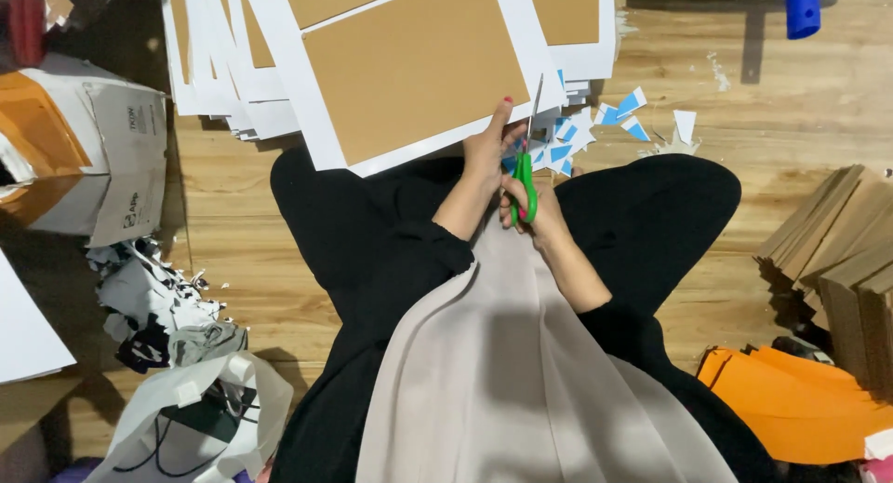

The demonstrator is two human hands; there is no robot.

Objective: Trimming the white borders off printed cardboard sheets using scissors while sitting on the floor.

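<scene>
Over your lap, your left hand (486, 148) pinched the near edge of the brown card with white border (409, 69), while your right hand (535, 208) gripped green-handled scissors (526, 162), blades at that card's corner. Blue-and-white paper scraps (595, 125) lay just beyond; stacked brown cardboard (837, 250) sat well right.

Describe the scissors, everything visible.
The scissors have green plastic handles and thin metal blades. The right hand holds them by the handles, blades pointing up and away from the person. The blades meet the white right-hand edge of the brown card, near its lower corner, which the left hand steadies. How far the blades are open is unclear.
</scene>
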